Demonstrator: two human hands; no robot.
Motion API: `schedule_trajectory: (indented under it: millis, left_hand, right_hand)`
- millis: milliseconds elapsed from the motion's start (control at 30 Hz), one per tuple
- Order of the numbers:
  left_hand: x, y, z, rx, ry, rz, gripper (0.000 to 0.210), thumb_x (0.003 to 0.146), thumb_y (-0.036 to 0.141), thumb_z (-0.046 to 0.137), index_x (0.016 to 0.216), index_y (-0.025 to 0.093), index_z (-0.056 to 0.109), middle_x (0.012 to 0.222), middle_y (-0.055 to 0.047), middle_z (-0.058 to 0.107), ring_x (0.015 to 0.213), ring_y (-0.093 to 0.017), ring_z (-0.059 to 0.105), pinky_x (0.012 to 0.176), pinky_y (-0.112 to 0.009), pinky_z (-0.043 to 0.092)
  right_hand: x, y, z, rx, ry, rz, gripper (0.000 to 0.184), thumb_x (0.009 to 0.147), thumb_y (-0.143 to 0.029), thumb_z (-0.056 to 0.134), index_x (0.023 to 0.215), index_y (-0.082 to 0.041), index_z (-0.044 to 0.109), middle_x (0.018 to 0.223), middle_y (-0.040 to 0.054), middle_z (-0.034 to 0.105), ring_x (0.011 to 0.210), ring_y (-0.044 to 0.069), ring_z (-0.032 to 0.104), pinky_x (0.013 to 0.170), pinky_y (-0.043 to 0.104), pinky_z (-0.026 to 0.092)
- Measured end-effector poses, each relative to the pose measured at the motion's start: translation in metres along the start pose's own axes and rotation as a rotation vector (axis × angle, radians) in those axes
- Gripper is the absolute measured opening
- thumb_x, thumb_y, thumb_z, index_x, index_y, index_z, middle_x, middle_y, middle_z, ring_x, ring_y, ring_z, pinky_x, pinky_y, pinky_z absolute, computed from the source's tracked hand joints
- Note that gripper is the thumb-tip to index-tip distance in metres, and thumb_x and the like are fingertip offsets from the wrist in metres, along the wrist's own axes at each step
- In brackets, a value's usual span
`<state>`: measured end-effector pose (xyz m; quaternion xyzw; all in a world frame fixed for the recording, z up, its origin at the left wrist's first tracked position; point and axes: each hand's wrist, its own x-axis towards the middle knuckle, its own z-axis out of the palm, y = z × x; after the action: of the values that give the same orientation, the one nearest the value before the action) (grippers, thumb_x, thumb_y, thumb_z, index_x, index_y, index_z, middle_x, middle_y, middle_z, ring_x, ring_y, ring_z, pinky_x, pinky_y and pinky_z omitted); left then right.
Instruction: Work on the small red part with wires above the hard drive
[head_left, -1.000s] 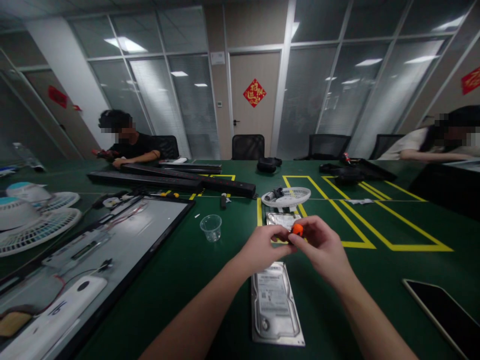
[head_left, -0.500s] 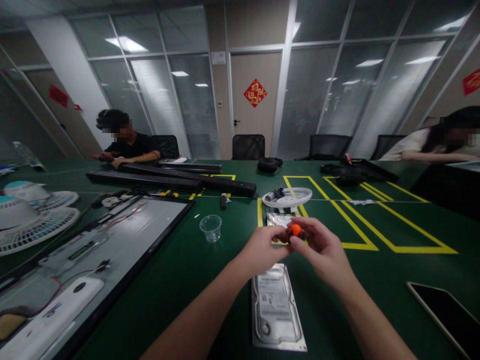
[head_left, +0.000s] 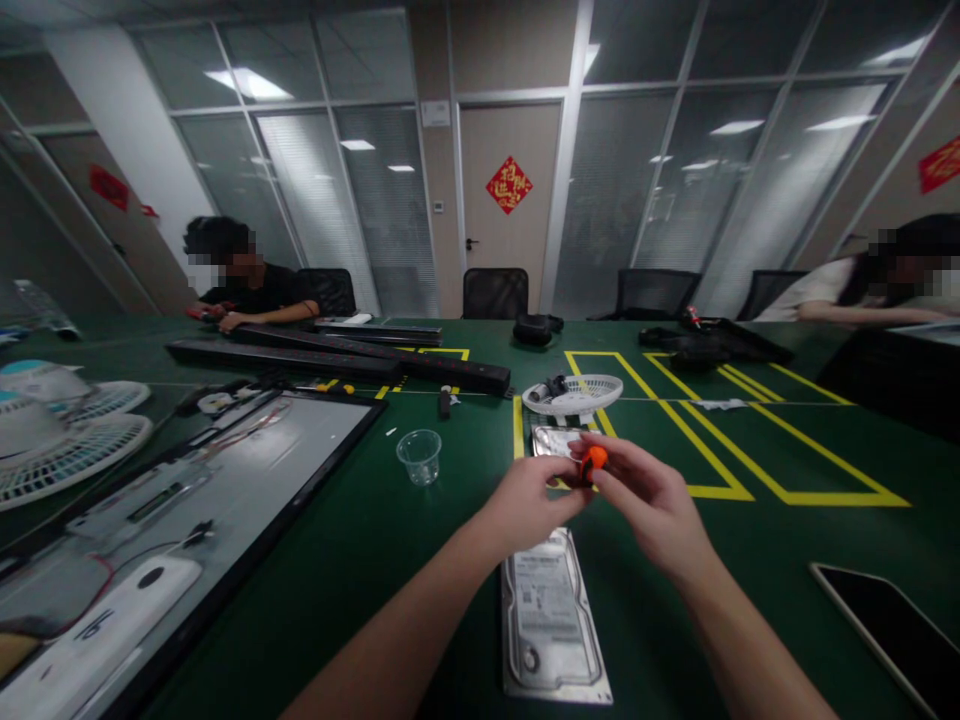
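Note:
Both my hands meet in front of me over the table, around a small orange-and-black object [head_left: 594, 461] that looks like a stubby tool handle. My left hand [head_left: 529, 500] pinches its dark part from the left. On the other side, the fingers and thumb of my right hand [head_left: 654, 500] close on the orange end. Most of the object is hidden by my fingers. Below my hands a silver hard drive [head_left: 551, 620] lies label up on the table. Just behind my fingers, partly covered by them, is a second hard drive [head_left: 553, 440].
A clear plastic cup [head_left: 420, 460] stands left of my hands. Farther left lies an opened display panel [head_left: 300, 450] with a white device [head_left: 105, 640] on it. A white perforated tray [head_left: 574, 405] holds dark parts. Right, a phone [head_left: 892, 630]. Two people sit across the table.
The orange end has turned and tilted a little between my fingers, showing more of its side. My hands stay in nearly the same place. The view has shifted slightly.

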<state>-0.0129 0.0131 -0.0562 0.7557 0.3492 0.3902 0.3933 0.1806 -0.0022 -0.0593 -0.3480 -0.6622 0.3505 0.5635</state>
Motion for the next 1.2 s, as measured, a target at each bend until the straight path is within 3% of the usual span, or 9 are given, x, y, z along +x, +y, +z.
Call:
schedule_trajectory:
  millis: [233,467,667,867,1100,1200]
  left_hand:
    - [-0.0004,-0.0010,0.0021,-0.023,0.060,0.002,0.017,0.087,0.027,0.084,0.094,0.013,0.080,0.095,-0.005,0.081,0.091,-0.020,0.071,0.081,-0.027,0.052]
    - [0.0009,-0.0004,-0.0012,-0.027,0.013,-0.010,0.014,0.093,0.023,0.076,0.100,0.012,0.082,0.103,-0.008,0.083,0.098,-0.022,0.074,0.088,-0.031,0.054]
    - [0.0007,-0.0026,0.0011,-0.035,0.047,-0.004,0.020,0.089,0.028,0.084,0.100,0.011,0.082,0.099,-0.008,0.083,0.095,-0.022,0.074,0.086,-0.030,0.054]
    - [0.0007,-0.0040,0.0018,-0.016,-0.026,0.030,0.018,0.096,0.026,0.075,0.105,0.014,0.084,0.109,-0.009,0.085,0.100,-0.023,0.075,0.089,-0.031,0.055]
    - [-0.0022,0.0045,0.0059,0.001,0.045,-0.026,0.017,0.082,0.019,0.087,0.097,0.013,0.084,0.099,-0.005,0.083,0.093,-0.022,0.073,0.083,-0.028,0.056]
    - [-0.0018,0.0023,0.0061,0.012,0.033,-0.032,0.013,0.087,0.022,0.082,0.097,0.013,0.084,0.098,-0.006,0.083,0.091,-0.021,0.072,0.083,-0.029,0.054]
  right_hand:
    - [0.0012,0.0009,0.0040,-0.002,0.063,-0.027,0.026,0.089,-0.038,0.093,0.107,-0.028,0.077,0.099,0.0052,0.080,0.091,0.024,0.078,0.086,0.039,0.067]
    - [-0.0004,-0.0020,0.0008,0.019,0.009,-0.010,0.037,0.097,-0.044,0.084,0.131,-0.029,0.080,0.126,0.0109,0.083,0.115,0.031,0.080,0.103,0.047,0.065]
    - [0.0002,0.0015,0.0044,-0.008,0.067,-0.059,0.027,0.091,-0.036,0.092,0.112,-0.028,0.078,0.105,0.0064,0.080,0.097,0.025,0.078,0.091,0.039,0.067]
    - [-0.0017,-0.0009,0.0040,0.036,-0.015,-0.038,0.036,0.098,-0.041,0.084,0.133,-0.030,0.079,0.125,0.0105,0.083,0.114,0.029,0.080,0.098,0.043,0.067]
    - [0.0007,0.0016,0.0084,0.050,0.046,-0.059,0.021,0.091,-0.032,0.093,0.106,-0.028,0.079,0.099,0.0035,0.082,0.088,0.021,0.078,0.083,0.034,0.067]
    - [0.0003,0.0003,0.0077,0.062,0.035,-0.068,0.025,0.091,-0.036,0.092,0.112,-0.029,0.080,0.104,0.0046,0.083,0.094,0.022,0.079,0.086,0.034,0.067]
